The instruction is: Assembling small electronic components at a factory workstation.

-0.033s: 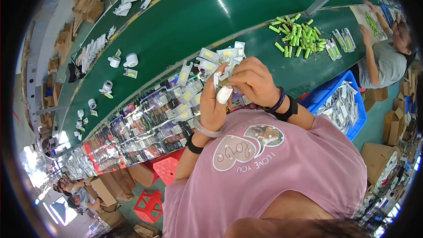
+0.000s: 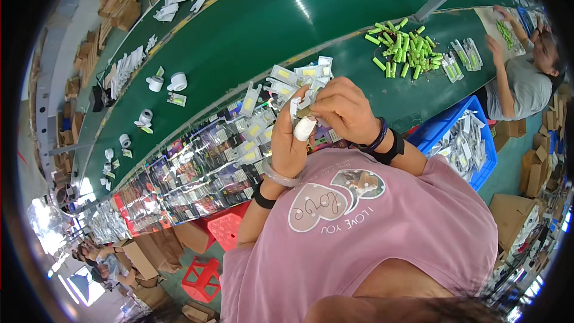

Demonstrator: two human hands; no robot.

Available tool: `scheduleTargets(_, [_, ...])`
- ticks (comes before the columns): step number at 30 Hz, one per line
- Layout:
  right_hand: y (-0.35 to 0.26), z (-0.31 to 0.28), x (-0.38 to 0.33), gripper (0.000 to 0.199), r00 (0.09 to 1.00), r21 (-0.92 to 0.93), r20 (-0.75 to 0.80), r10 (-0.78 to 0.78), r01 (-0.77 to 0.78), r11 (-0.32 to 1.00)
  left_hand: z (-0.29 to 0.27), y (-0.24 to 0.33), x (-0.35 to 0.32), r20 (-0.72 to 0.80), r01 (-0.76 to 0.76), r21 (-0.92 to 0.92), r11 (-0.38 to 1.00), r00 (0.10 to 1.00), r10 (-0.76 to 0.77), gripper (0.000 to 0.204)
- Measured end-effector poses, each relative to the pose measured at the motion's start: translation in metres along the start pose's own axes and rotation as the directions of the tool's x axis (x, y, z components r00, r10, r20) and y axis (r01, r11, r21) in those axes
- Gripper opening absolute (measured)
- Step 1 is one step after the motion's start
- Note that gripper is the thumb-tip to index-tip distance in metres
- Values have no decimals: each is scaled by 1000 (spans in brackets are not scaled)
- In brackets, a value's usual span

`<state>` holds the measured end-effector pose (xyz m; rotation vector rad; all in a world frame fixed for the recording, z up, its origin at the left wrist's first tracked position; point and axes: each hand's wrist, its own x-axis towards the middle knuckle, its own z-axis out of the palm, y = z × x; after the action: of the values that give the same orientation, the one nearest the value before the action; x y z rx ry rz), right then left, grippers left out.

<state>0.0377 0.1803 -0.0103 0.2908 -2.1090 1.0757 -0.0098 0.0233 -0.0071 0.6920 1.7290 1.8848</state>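
My left hand (image 2: 288, 146) is closed around a small white plastic piece (image 2: 294, 107), much of it hidden by fingers. Its thumb wears a white wrapping (image 2: 304, 128). Pinched fingers of my right hand (image 2: 345, 107) meet the same piece from the right; anything smaller between them cannot be made out. Just beyond both hands lies a loose pile of white plastic housings with yellow rectangles (image 2: 283, 75). More such housings (image 2: 254, 130) spread to the left, on a surface covered with colourful printed packaging (image 2: 203, 161).
A heap of green cylindrical cells (image 2: 406, 48) lies to the right on the green bench. A blue crate (image 2: 490, 158) of white parts stands at my right. White round fittings (image 2: 178, 82) sit on the green belt (image 2: 251, 30). A co-worker (image 2: 526, 78) works at far right. Red stools (image 2: 202, 279) stand below left.
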Motion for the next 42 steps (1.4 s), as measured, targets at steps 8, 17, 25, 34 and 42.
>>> scheduleTargets(8, [-4,-1,-5,18,1000,-16,14,18,-18,1000,3,2,-2,-20,15,-10,1000,1000,-16,39])
scheduleTargets(17, [1,4,-11,19,1000,-75,-2,31,-31,997,1,6,4,-10,16,167,986,1000,-15,35])
scheduleTargets(25, [44,14,1,11,985,-114,66,159,-151,982,-10,-20,39,33,402,-204,893,914,-404,43])
scheduleTargets(34, [222,48,31,9,894,-313,97,437,-389,866,-51,-82,53,-83,520,-50,853,849,-523,34])
scheduleTargets(42, [294,44,65,23,920,-559,5,392,-323,763,-59,-91,55,-5,601,-73,796,798,-603,29])
